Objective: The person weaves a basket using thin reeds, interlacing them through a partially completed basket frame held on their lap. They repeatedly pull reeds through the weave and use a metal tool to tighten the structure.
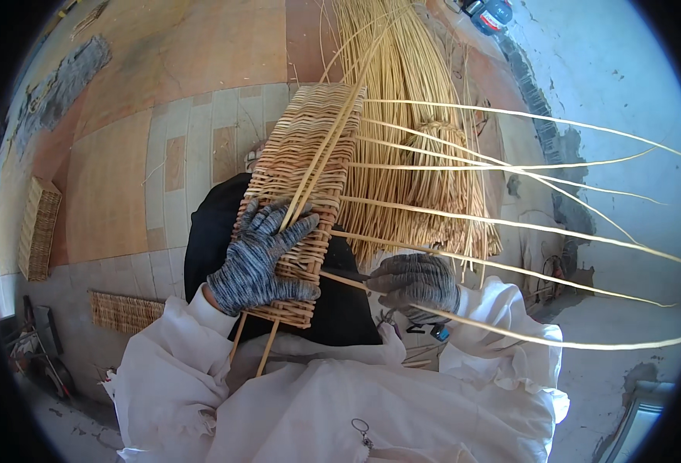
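A narrow woven wicker panel (302, 147) lies tilted over dark cloth on my lap. My left hand (257, 258), in a grey knitted glove, rests on its lower part with fingers spread. Two long pale rods (329, 147) run lengthwise over the panel and pass beneath that hand; rod ends stick out below the near edge. Several loose rods stretch rightward from the panel's right side. Close to its lower right corner, my gloved right hand (414, 282) is closed around the nearest wicker rod (510, 330). Its fingertips are partly hidden.
A large bundle of pale rods (390, 69) lies beyond and right of the panel, with a tied bunch (441, 170) on it. Woven pieces (39, 231) (126, 311) sit on the floor at left. A bottle (491, 15) stands at far right.
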